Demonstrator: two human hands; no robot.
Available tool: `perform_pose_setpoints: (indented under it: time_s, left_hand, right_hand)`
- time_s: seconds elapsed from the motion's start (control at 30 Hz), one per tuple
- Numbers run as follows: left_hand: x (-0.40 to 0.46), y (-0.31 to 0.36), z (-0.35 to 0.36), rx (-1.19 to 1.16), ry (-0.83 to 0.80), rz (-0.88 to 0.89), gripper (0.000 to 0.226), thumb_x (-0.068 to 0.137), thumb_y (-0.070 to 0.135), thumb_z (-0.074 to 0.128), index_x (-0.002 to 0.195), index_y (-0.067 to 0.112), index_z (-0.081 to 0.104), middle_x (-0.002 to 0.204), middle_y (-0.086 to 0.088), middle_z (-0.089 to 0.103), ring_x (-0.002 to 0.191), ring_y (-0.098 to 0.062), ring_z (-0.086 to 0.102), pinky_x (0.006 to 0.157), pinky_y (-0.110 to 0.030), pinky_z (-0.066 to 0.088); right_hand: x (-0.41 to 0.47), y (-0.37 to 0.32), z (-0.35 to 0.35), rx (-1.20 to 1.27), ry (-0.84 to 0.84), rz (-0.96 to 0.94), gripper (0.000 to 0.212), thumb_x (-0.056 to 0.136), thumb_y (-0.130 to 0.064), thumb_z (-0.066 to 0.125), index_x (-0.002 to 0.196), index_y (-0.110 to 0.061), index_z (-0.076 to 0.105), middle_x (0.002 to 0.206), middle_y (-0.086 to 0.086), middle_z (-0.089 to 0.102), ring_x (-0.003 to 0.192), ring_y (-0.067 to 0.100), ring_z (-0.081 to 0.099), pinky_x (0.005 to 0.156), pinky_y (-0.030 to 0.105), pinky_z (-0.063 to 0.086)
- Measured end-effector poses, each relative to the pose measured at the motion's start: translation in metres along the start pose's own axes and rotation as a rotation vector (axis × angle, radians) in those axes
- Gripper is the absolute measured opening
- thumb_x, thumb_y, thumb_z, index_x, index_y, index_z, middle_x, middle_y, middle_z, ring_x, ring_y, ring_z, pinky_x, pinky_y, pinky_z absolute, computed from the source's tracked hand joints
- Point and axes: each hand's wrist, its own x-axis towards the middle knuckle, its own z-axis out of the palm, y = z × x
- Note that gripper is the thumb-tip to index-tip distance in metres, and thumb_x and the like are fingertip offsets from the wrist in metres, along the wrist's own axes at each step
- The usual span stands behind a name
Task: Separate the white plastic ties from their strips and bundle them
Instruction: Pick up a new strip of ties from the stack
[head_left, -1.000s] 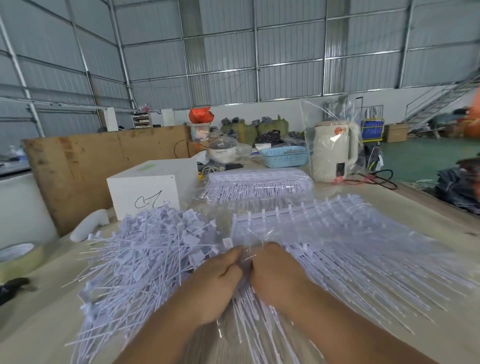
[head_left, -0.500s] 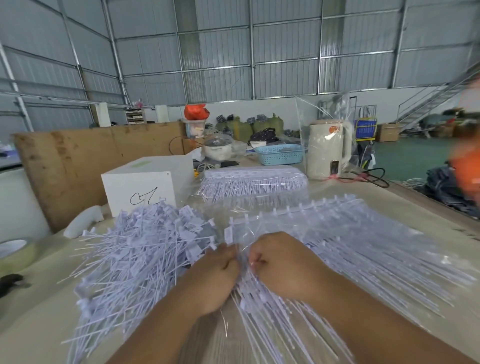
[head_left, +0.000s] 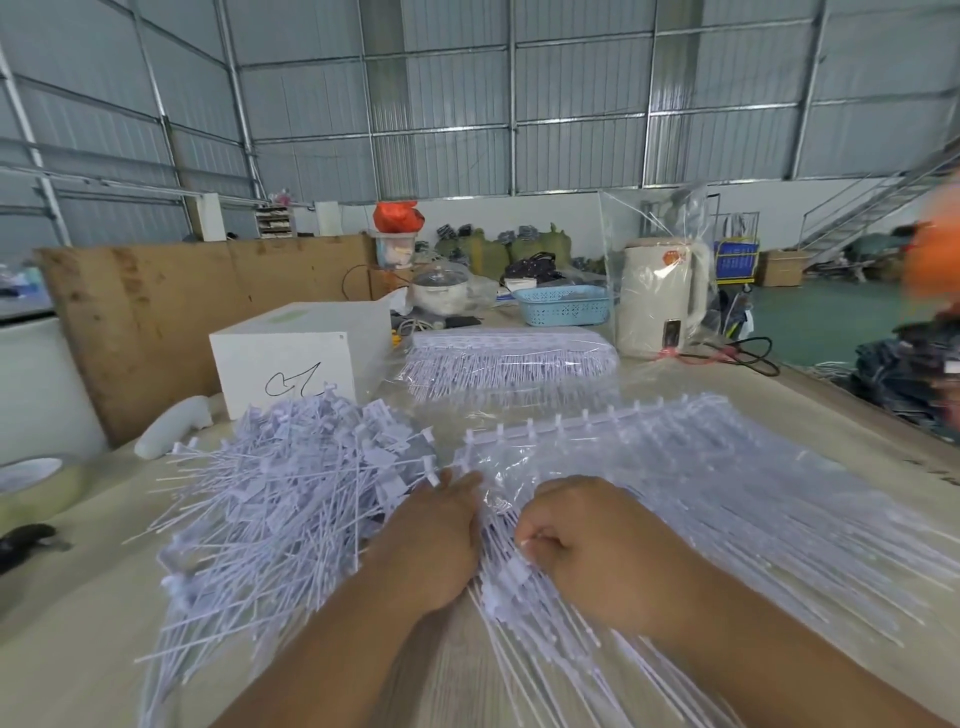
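A loose heap of separated white ties (head_left: 280, 499) covers the table on the left. To the right lies a stack of ties still on their strips (head_left: 701, 483), partly under clear plastic wrap. My left hand (head_left: 431, 535) lies flat between the two, its fingers stretched forward against the edge of the strip and the loose heap. My right hand (head_left: 587, 540) is curled into a fist and pinches several ties at the near left of the strip stack. Another wrapped pack of strips (head_left: 511, 358) sits farther back.
A white box (head_left: 296, 358) stands behind the heap, with a brown board (head_left: 156, 312) beyond it. A blue basket (head_left: 563, 304), a cream kettle (head_left: 662, 299) with a black cord, a tape roll (head_left: 36, 480) and a person in orange (head_left: 935, 265) at the right edge surround the work.
My left hand has opened and slid forward and left, away from my right hand. My right hand has pulled slightly back toward me with ties in its grip. The view has shifted a little.
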Motion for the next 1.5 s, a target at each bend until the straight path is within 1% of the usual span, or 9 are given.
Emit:
perform_pose_setpoints:
  time_s: [0.3,0.43,0.63,0.8,0.87,1.0,1.17,1.3,1.5]
  left_hand:
    - [-0.002,0.0,0.002,0.036,0.143,0.053,0.032,0.098,0.014,0.038,0.12,0.017,0.061,0.153,0.005,0.037,0.144,-0.021,0.026,0.116,-0.027,0.015]
    - [-0.011,0.01,-0.013,-0.217,0.273,0.142,0.023,0.08,-0.001,0.047,0.086,0.018,0.058,0.09,0.001,0.061,0.092,-0.021,0.057,0.082,-0.034,0.046]
    - [-0.018,0.018,-0.015,-0.216,0.291,0.185,0.031,0.091,0.022,0.059,0.12,0.013,0.065,0.123,0.004,0.06,0.12,-0.013,0.046,0.096,-0.006,0.02]
    - [-0.02,0.03,-0.02,0.064,0.413,0.046,0.04,0.083,0.041,0.066,0.122,0.031,0.066,0.137,0.006,0.052,0.13,-0.022,0.038,0.114,-0.038,0.019]
    - [-0.022,0.035,-0.02,0.008,0.437,0.124,0.042,0.084,0.038,0.066,0.124,0.028,0.064,0.133,0.006,0.053,0.126,-0.018,0.041,0.11,-0.029,0.026]
    - [-0.023,0.038,-0.015,-0.269,0.15,0.304,0.034,0.1,0.031,0.047,0.133,0.028,0.057,0.134,0.016,0.051,0.119,0.008,0.034,0.097,0.003,0.016]
    - [-0.015,0.031,-0.015,-0.318,-0.057,0.2,0.041,0.106,0.028,0.027,0.141,0.029,0.047,0.147,0.02,0.038,0.111,0.035,0.017,0.085,0.013,-0.001]
    - [-0.011,0.023,-0.013,-0.196,-0.119,0.155,0.048,0.106,0.033,0.015,0.153,0.031,0.022,0.161,0.016,0.01,0.141,0.009,-0.002,0.104,-0.007,-0.009]
    - [-0.007,0.02,-0.009,-0.147,-0.147,0.128,0.051,0.105,0.034,0.022,0.155,0.03,0.01,0.162,0.012,-0.001,0.145,-0.001,-0.01,0.106,-0.015,-0.011]
  right_hand:
    - [-0.008,0.0,0.003,0.028,-0.073,-0.039,0.019,0.095,-0.022,0.053,0.092,-0.02,0.072,0.099,-0.01,0.054,0.101,0.014,0.047,0.093,0.029,0.04]
    - [-0.006,0.003,0.003,0.1,-0.073,0.026,0.024,0.095,-0.005,0.045,0.103,-0.005,0.068,0.108,0.005,0.063,0.096,0.018,0.059,0.09,0.029,0.045]
    - [-0.005,0.026,-0.021,-0.112,-0.124,0.24,0.045,0.093,0.001,0.04,0.125,-0.021,0.061,0.133,-0.003,0.053,0.115,0.015,0.055,0.093,0.024,0.046]
    - [-0.004,0.035,-0.017,-0.147,-0.151,0.26,0.04,0.094,-0.002,0.047,0.118,-0.028,0.065,0.124,-0.009,0.055,0.105,0.013,0.059,0.089,0.028,0.051]
    - [-0.002,0.034,-0.014,-0.157,-0.133,0.257,0.037,0.091,-0.002,0.048,0.111,-0.026,0.068,0.116,-0.005,0.058,0.101,0.015,0.061,0.087,0.03,0.052]
    - [-0.001,0.028,-0.013,-0.168,-0.129,0.216,0.031,0.081,0.004,0.047,0.072,-0.023,0.059,0.086,-0.003,0.058,0.082,0.02,0.061,0.069,0.029,0.047]
    - [-0.004,0.022,-0.022,-0.116,-0.104,0.183,0.038,0.082,0.004,0.047,0.09,-0.031,0.059,0.097,-0.006,0.055,0.091,0.017,0.06,0.08,0.034,0.053]
    - [-0.011,0.013,-0.029,-0.149,-0.141,0.146,0.039,0.078,0.004,0.049,0.07,-0.033,0.04,0.087,-0.012,0.044,0.083,0.015,0.055,0.074,0.034,0.052]
    - [-0.017,0.005,-0.037,-0.137,-0.106,0.108,0.04,0.083,0.005,0.047,0.08,-0.035,0.043,0.091,-0.012,0.046,0.085,0.014,0.055,0.078,0.037,0.052]
